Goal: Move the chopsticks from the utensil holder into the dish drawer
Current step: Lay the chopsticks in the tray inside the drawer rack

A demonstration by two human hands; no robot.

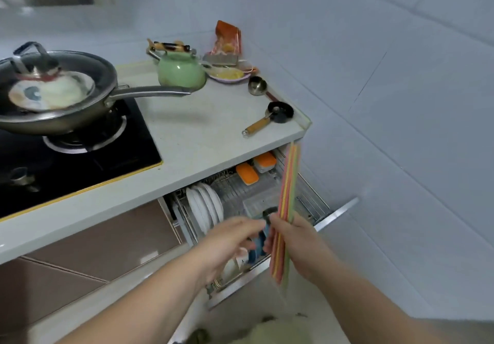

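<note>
A bundle of long colourful chopsticks (288,191), pink, yellow and green, stands nearly upright in my right hand (296,242), which grips it near the lower third above the pulled-out dish drawer (335,214). My left hand (227,244) hovers just left of it over the drawer, blurred, fingers spread, with nothing clearly in it. A blue and dark object (258,244) shows between the two hands; what it is I cannot tell. No utensil holder is clearly visible.
White plates (204,208) stand in the drawer's wire rack, with orange-lidded boxes (247,174) at its back. On the counter (197,135) lie a wok (53,97) on the stove, a green kettle (180,72), a ladle (258,85) and a small strainer (270,119).
</note>
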